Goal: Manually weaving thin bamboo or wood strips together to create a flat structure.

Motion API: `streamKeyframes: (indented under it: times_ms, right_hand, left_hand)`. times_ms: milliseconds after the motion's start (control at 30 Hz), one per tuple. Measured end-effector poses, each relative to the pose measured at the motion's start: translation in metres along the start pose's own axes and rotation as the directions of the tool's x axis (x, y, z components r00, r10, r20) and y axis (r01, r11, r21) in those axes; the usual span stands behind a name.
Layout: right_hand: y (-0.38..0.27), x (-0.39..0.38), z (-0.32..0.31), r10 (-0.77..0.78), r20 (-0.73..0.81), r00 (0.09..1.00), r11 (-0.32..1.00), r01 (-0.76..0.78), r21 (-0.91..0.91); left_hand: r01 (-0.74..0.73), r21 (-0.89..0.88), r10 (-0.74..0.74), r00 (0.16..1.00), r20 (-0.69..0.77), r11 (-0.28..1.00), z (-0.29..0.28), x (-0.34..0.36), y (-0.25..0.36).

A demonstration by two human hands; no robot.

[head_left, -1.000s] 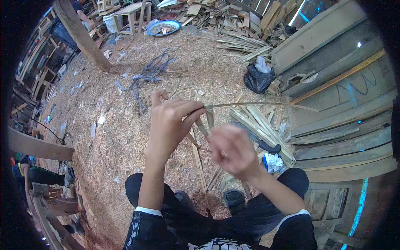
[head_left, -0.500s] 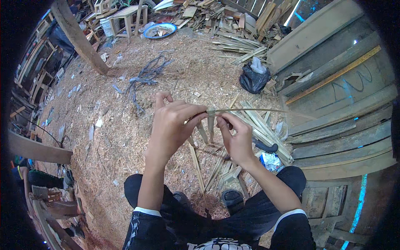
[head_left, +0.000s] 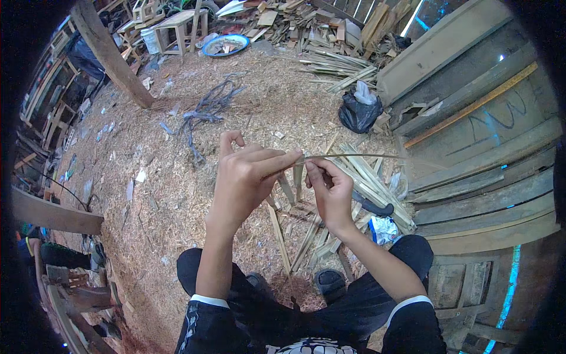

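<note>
Grip: left hand (head_left: 239,177) has thumb and index finger closed on the flat strips (head_left: 286,189) at their upper end, the other fingers raised or loosely bent. Right hand (head_left: 335,192) holds a thin strip (head_left: 359,156) in a narrow thumb-and-index pinch, fingertips just beside the left ones. Exact contact there is hidden by the fingers.

Surface: earth-coloured floor (head_left: 165,194) under wood shavings, with scraps scattered about. Plank panels (head_left: 466,177) bound its right edge; a wooden post (head_left: 112,56) stands near its far left corner; a scrap-wood pile (head_left: 306,29) lines the far edge. Pale slats (head_left: 374,177) lie toward the right edge; tangled grey-blue strands (head_left: 213,106) lie beyond the left hand.

Orientation: thin strip is above the floor, in front of the seated person. Long axis runs left to right, slightly bowed; free end points right, toward the panels, and blurs into them. Flat strips hang downward between the hands, splayed.

Containers: blue-rimmed basin (head_left: 219,55), far edge, holds wood scraps. White bucket (head_left: 150,41) beside a wooden stool (head_left: 177,21): contents cannot be made out. Black plastic bag (head_left: 358,115), near the right edge, bulges; contents hidden.
</note>
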State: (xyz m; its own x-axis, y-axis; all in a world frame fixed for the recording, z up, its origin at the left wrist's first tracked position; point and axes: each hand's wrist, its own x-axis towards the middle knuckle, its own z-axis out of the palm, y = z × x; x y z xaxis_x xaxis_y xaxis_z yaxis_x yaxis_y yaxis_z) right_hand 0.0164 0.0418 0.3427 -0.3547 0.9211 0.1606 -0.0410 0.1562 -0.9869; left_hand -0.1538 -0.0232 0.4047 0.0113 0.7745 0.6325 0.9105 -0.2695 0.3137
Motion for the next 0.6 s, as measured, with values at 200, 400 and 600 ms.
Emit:
streamKeyframes:
  times_ms: [200,400,600]
  right_hand:
    - [0.009,0.007,-0.002,0.050,-0.106,0.993,0.997,-0.043,0.062]
    - [0.019,0.012,0.002,0.031,-0.194,0.981,0.992,-0.007,0.123]
    - [0.001,0.007,0.003,0.252,-0.179,0.951,0.916,-0.174,0.363]
  left_hand:
    - [0.031,-0.009,-0.031,0.999,0.017,0.999,0.002,0.002,0.000]
    - [0.019,0.023,-0.020,0.999,0.046,1.000,0.004,0.003,0.005]
    - [0.009,0.024,-0.010,1.000,0.022,1.000,0.007,0.004,0.005]
